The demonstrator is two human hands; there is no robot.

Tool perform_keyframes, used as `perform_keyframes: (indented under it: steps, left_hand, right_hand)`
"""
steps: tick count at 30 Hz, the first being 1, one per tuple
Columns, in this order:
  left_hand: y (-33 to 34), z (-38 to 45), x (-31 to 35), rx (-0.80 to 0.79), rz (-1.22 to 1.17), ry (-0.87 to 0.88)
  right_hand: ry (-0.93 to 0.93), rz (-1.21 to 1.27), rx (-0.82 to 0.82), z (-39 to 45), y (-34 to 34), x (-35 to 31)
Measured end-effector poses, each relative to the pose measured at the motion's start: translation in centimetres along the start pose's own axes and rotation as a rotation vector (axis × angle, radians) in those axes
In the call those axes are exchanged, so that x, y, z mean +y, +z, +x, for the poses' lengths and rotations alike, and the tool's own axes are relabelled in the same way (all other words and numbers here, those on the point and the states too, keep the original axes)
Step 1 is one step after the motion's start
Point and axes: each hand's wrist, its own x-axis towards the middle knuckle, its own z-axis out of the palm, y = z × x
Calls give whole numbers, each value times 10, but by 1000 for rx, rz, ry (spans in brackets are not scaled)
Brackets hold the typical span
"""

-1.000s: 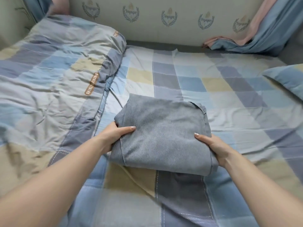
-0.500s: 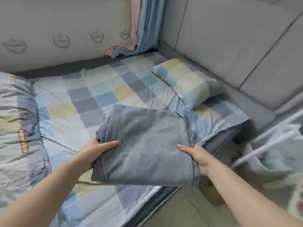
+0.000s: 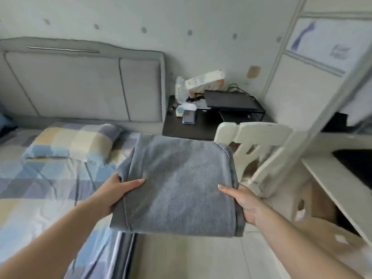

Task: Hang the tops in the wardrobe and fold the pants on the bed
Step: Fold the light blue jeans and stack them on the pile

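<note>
We carry the folded grey pants [image 3: 177, 186] off the bed [image 3: 46, 178], left hand [image 3: 112, 192] and right hand [image 3: 244, 204] clasping opposite edges; next, a resting place.

Place: a home bedroom.
Bed [image 3: 40, 190]: checked sheet, matching pillow [image 3: 74, 141], padded grey headboard [image 3: 80, 85].
Nightstand [image 3: 187, 125]: dark, cluttered with a phone [image 3: 188, 119] and a box [image 3: 205, 81].
Chair [image 3: 253, 141]: cream, wooden.

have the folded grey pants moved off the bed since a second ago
Yes. The folded grey pants, held by the left hand and right hand, were lifted from the bed rightward, now partly over the floor.
</note>
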Motion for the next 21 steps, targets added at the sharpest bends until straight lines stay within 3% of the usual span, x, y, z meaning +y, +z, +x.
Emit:
perform_keyframes:
  steps: [9,14,21]
  left_hand:
    - [292,47,33,-455,215,-29]
    - [451,75,25,-593,241,-81]
    - [612,133,6,-709,292,-102]
  right_hand:
    - [-73,212,416,-99,-243,-8]
    - [-80,324,539,-116,-364,-2]
    - [-75,431,766,-82,-473,11]
